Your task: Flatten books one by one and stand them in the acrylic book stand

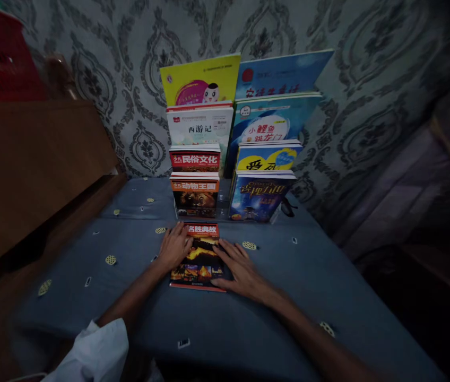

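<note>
A book (201,258) with a red title band and a fiery landscape cover lies flat on the blue tablecloth. My left hand (174,247) rests on its upper left edge, fingers stretched forward. Across its right side lies my right hand (241,269), fingers spread over the cover and thumb near the lower edge. Just beyond the book, a lion-cover book (195,200) stands upright at the front of the left row. Beside it, a dark blue book (258,199) fronts the right row.
Behind these stand a red-banner book (195,158), a white book (201,128), a yellow book (201,79) and several blue ones, in tiers against a patterned wall (145,138). Brown wooden furniture (37,175) borders the table (137,313) on the left. Dark glasses (287,208) lie partly hidden at right.
</note>
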`<state>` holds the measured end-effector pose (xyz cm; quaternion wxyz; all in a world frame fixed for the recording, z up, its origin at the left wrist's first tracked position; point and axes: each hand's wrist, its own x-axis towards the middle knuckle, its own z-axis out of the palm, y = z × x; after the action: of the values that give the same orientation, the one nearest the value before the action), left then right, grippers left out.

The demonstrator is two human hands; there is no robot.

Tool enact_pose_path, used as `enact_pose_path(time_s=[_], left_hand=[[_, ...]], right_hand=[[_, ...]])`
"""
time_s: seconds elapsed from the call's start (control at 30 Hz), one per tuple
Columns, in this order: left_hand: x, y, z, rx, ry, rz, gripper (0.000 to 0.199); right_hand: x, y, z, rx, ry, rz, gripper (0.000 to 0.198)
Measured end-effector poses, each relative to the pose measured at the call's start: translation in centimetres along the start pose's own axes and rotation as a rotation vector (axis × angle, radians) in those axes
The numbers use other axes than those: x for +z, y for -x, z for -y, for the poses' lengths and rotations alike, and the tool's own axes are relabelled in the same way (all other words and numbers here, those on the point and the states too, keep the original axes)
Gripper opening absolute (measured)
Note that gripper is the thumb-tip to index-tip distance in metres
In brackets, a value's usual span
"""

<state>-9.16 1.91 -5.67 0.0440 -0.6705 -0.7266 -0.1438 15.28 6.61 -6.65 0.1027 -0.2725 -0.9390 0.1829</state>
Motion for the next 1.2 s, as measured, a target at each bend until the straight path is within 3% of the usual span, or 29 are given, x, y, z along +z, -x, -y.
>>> enact_pose_path(time_s=[0.17, 0.47, 0.6, 1.0, 1.2], left_hand=[[-0.2, -1.9, -0.8, 0.112, 0.034, 0.034, 0.041], [1.3, -5.0, -4.3, 0.352, 0.106, 0.185, 0.047], [1.4, -5.2, -4.2, 0.399, 0.125, 0.207, 0.047], [0.7, -1.8, 2.1, 0.209, 0.092, 0.091, 0.045], [1.2, 2.8, 2.5, 0.121, 0.074, -0.002, 0.048]], right_hand=[[-0.3, 0.0, 0.3, -0.008, -0.025, -0.001, 0.092], [-0.2, -0.1, 0.3, -0.003, -0.039, -0.015, 0.094], [-0.3, 0.0, 0.5, -0.007, -0.049, -0.012, 0.094], [-0.7, -0.2, 0.9, 0.021, -0.008, 0.009, 0.094], [-0.9, 0.2, 1.0, 0.031, 0.016, 0.024, 0.091]])
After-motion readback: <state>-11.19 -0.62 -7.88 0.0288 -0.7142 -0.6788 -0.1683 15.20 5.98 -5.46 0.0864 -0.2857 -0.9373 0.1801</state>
